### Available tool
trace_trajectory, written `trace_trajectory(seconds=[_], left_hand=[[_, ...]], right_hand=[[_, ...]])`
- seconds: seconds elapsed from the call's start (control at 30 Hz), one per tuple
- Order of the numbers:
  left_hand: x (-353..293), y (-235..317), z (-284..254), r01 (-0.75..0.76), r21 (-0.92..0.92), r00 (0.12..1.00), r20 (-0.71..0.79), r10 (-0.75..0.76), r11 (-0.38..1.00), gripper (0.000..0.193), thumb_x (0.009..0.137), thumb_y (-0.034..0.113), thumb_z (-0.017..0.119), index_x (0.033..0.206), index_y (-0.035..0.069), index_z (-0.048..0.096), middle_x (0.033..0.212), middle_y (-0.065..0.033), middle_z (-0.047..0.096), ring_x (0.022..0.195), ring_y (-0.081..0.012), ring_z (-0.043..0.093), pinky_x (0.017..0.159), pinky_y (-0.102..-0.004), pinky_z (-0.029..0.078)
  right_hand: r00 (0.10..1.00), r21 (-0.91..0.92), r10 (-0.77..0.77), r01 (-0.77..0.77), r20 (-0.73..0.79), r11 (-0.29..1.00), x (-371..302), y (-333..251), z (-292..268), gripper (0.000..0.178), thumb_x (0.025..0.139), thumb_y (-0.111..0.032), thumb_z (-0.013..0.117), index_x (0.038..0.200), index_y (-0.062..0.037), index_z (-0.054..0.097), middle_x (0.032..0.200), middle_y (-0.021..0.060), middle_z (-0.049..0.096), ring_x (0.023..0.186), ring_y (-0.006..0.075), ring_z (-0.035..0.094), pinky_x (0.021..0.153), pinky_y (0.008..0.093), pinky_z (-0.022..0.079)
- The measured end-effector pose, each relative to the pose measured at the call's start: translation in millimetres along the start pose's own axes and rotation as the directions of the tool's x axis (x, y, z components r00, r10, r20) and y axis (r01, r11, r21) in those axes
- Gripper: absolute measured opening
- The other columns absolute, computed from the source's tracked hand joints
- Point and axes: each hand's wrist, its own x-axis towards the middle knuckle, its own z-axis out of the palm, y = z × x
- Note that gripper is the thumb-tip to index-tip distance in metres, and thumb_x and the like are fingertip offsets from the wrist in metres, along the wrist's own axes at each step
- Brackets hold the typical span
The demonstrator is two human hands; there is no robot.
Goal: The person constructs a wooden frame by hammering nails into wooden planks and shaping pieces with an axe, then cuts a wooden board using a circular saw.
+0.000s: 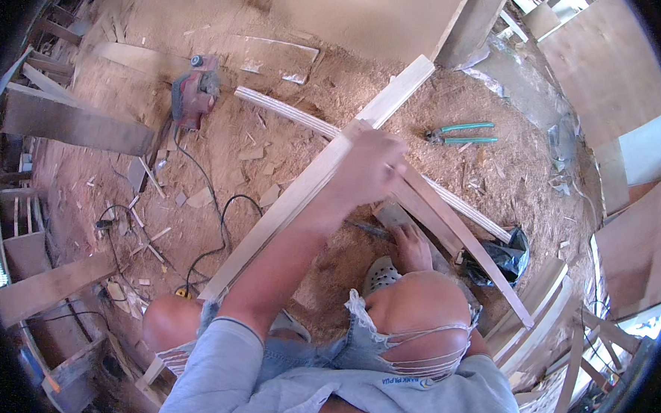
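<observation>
My left hand [370, 166] is closed in a fist above the crossing of several wood strips, slightly blurred by motion; what it holds, if anything, cannot be made out. Beneath it a long pale wood strip [278, 210] runs diagonally from my left knee to the upper right. A ridged strip [287, 112] crosses under it. From the fist a narrow reddish strip [484, 261] slants to the lower right. Beside my right knee, my right hand [412, 248] grips the end of a short wooden board [392, 214], its fingers partly in view.
A red power planer [197, 98] with a black cord lies left on the sawdust-covered floor. Green-handled pincers [461, 132] lie right. Near my right knee is a black plastic bag [503, 259]. Boards [69, 122] and stacked planks [531, 307] flank both sides; a large panel [363, 14] stands ahead.
</observation>
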Motion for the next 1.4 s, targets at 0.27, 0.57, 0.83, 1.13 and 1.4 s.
trace_trajectory(seconds=[0.27, 0.57, 0.83, 1.13, 1.4], left_hand=[[35.3, 19.5, 56.3, 0.123, 0.290, 0.698, 0.654, -0.290, 0.949, 0.039, 0.092, 0.040, 0.060, 0.077, 0.009, 0.077, 0.078, -0.0166, 0.075, 0.074, -0.0377, 0.073, 0.084, -0.0538, 0.057], [18.3, 18.4, 63.2, 0.083, 0.319, 0.804, 0.538, -0.252, 0.944, 0.044, 0.091, 0.044, 0.057, 0.066, 0.013, 0.076, 0.064, -0.0129, 0.071, 0.063, -0.0356, 0.072, 0.071, -0.0564, 0.057], [10.8, 11.9, 70.4, 0.088, 0.321, 0.815, 0.521, -0.254, 0.943, 0.046, 0.095, 0.043, 0.057, 0.069, 0.010, 0.076, 0.068, -0.0158, 0.072, 0.067, -0.0379, 0.072, 0.074, -0.0545, 0.057], [14.0, 8.9, 56.5, 0.140, 0.204, 0.826, 0.516, -0.228, 0.969, 0.046, 0.094, 0.041, 0.060, 0.065, 0.009, 0.075, 0.066, -0.0157, 0.071, 0.062, -0.0380, 0.072, 0.067, -0.0545, 0.058], [8.5, 6.3, 66.3, 0.133, 0.160, 0.868, 0.458, -0.193, 0.978, 0.043, 0.092, 0.037, 0.061, 0.061, 0.009, 0.072, 0.064, -0.0156, 0.070, 0.062, -0.0357, 0.072, 0.068, -0.0508, 0.059]], right_hand=[[0.926, 0.059, 0.293, -0.288, -0.238, 0.956, -23.7, 55.4, -127.7, 0.035, 0.084, -0.026, 0.083, 0.104, -0.0042, 0.064, 0.099, 0.0214, 0.073, 0.096, 0.0428, 0.073, 0.077, 0.0533, 0.058], [0.854, -0.114, 0.487, -0.510, -0.183, 0.853, -33.5, 83.3, -88.5, 0.024, 0.082, -0.026, 0.078, 0.093, -0.0109, 0.064, 0.082, 0.0201, 0.074, 0.081, 0.0433, 0.074, 0.074, 0.0552, 0.057], [0.842, -0.061, 0.469, -0.501, -0.266, 0.864, -43.6, 82.4, -76.6, 0.024, 0.078, -0.029, 0.079, 0.085, -0.0112, 0.064, 0.077, 0.0196, 0.072, 0.074, 0.0445, 0.072, 0.067, 0.0556, 0.057], [0.857, -0.092, 0.473, -0.498, -0.206, 0.862, -33.7, 83.2, -78.8, 0.023, 0.076, -0.024, 0.078, 0.083, -0.0086, 0.062, 0.077, 0.0225, 0.072, 0.077, 0.0466, 0.072, 0.072, 0.0564, 0.057], [0.827, -0.084, 0.521, -0.547, -0.212, 0.833, -33.2, 73.7, -82.2, 0.026, 0.073, -0.022, 0.081, 0.080, -0.0087, 0.061, 0.073, 0.0212, 0.069, 0.074, 0.0469, 0.069, 0.068, 0.0565, 0.054]])
